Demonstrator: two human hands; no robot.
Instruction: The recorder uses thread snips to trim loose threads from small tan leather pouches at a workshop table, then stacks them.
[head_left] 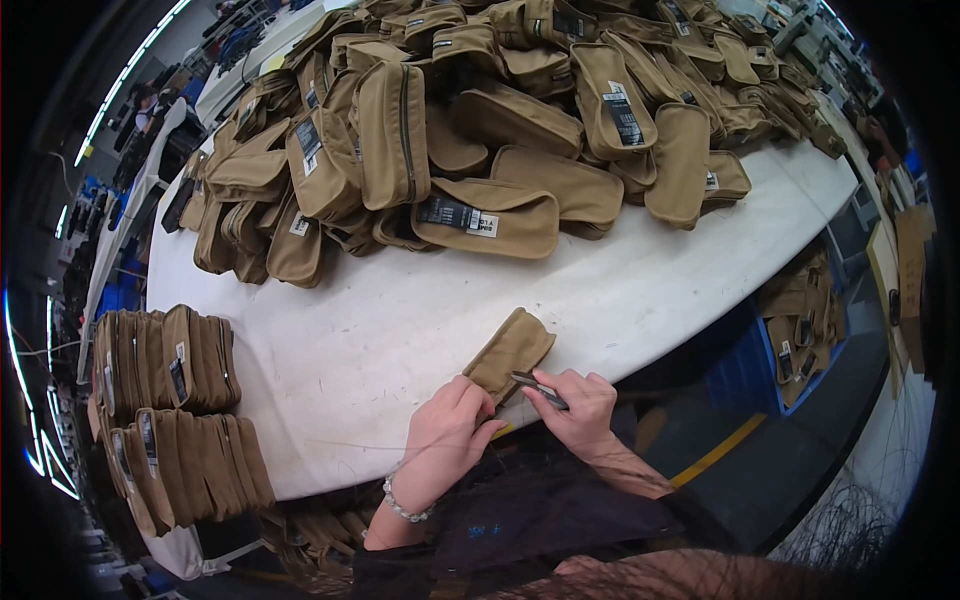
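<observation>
Trimming is apparently being carried out. The left hand (445,440) is pinching the tan pouch (512,350) at the worktop (370,350)'s near edge; the right-hand grip (575,410) is clasping a slim dark tool (545,393). The next move is likely requiring taut cloth and careful tip control. The oblong pouch is showing soft, creased fabric; piled pouches (500,115) are displaying rounded ends.
</observation>
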